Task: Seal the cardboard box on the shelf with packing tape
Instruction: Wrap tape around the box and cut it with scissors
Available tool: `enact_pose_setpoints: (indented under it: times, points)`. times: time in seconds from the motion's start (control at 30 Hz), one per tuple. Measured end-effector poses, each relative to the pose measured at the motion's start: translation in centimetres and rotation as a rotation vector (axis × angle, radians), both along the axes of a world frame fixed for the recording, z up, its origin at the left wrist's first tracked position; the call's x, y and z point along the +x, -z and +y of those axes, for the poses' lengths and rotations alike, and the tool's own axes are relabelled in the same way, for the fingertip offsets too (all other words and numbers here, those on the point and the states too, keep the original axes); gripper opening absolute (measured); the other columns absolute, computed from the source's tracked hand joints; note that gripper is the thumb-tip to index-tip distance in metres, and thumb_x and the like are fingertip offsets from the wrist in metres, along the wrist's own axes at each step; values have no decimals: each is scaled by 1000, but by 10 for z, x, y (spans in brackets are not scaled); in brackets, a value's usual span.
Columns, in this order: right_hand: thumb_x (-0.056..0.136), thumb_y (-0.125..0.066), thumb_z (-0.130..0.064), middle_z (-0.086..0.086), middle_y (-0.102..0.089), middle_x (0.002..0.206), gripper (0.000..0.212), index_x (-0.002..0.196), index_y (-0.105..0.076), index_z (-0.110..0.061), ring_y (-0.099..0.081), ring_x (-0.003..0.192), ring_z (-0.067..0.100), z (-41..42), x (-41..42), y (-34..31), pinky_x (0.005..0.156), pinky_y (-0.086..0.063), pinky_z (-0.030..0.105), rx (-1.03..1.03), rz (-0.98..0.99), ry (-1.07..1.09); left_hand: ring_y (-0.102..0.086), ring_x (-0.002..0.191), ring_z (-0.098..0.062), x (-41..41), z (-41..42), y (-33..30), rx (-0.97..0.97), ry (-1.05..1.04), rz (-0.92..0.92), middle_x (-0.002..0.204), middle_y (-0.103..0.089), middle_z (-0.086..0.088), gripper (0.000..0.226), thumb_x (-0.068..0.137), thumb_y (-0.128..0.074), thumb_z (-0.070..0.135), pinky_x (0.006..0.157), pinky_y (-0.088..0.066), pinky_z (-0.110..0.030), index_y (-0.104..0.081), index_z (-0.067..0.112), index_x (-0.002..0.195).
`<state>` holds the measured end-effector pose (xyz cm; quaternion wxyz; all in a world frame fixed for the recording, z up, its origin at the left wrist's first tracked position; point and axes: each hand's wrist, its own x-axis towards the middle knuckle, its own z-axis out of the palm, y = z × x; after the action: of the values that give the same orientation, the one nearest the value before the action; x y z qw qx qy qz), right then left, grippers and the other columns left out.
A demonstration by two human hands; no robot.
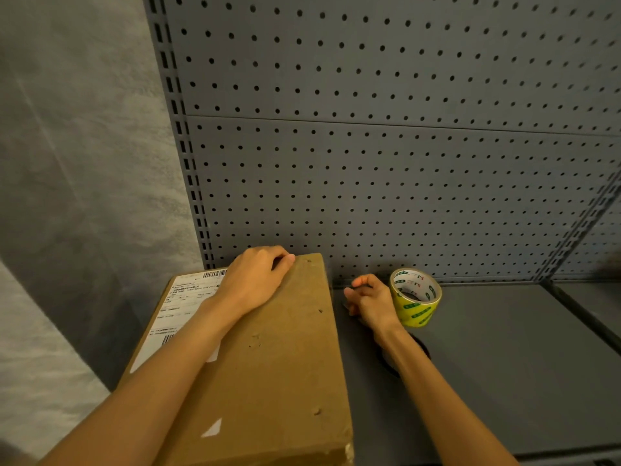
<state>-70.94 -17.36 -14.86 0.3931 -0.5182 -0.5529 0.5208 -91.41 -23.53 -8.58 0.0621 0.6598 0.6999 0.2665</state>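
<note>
- We look first at the grey pegboard back panel [386, 156], which fills most of the view, with a slotted upright [183, 139] along its left edge and a second slotted upright [584, 227] slanting on the right
- Left of the panel is a mottled grey wall [74, 146]
- Below the panel runs the dark grey shelf [487, 364], which carries everything else we see
- The cardboard box [275, 364] lies on the left part of the shelf, its long side running away from us and its far end near the back panel; its top is closed flat (we cannot make out any tape across it)
- A white shipping label [181, 297] with barcodes sits on the left part of the box top, partly covered by the left forearm
- Our left hand [255, 280] rests palm down on the far end of the box, the fingers bent over the far edge: a loose grip on that edge
- Our right hand [369, 304] is on the shelf just right of the box, fingers curled; whether that grip holds anything we cannot tell
- The roll of packing tape [416, 297], yellow with green print, stands just beside the right hand, close to the back panel
</note>
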Motion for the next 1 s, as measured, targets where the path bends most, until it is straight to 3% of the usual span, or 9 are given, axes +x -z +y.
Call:
enact_pose_setpoints:
  times: [0.17,0.3,0.4,0.7,0.87,1.0]
  points:
    - [95,-54,-12,9,-59,73,6,89,-55,-10,-57,59,17,5,-5,-5,55,-51,26,3,28,-15,-60,94,-15,3,2,3,-26,12,30,107,-67,2,32,98,-41,40,82,-49,-34,-65,22,110]
    - [99,-42,-39,11,-64,81,36,101,-61,-9,-62,69,22,2,-15,-12,62,-53,33,-77,64,-109,-60,95,-16,2,2,3,-21,5,11,107,-67,1,32,98,-41,40,82,-49,-34,-64,22,110]
    - [97,-37,-50,9,-65,91,46,105,-65,-14,-61,80,22,2,-16,-17,67,-52,32,-126,97,-165,-61,94,-16,2,1,3,-28,6,14,107,-67,1,32,98,-41,40,82,-49,-35,-64,23,110]
    - [94,-49,-45,14,-62,101,37,90,-60,-10,-61,89,26,7,-9,-23,71,-51,34,-118,100,-153,-60,93,-16,1,1,2,-37,3,1,105,-67,1,32,98,-40,40,81,-48,-34,-64,22,110]
    - [92,-55,-40,9,-64,81,29,84,-56,-13,-61,70,20,4,-6,-19,67,-49,34,-234,255,-248,-60,93,-16,2,1,1,-31,1,-3,105,-67,0,32,98,-41,40,79,-46,-32,-64,22,109]
    - [90,-62,-27,9,-62,81,14,84,-58,-14,-61,74,21,2,-4,-16,74,-49,34,-213,288,-311,-60,93,-17,2,0,1,-24,2,1,106,-67,0,32,98,-41,39,79,-46,-32,-64,21,110]
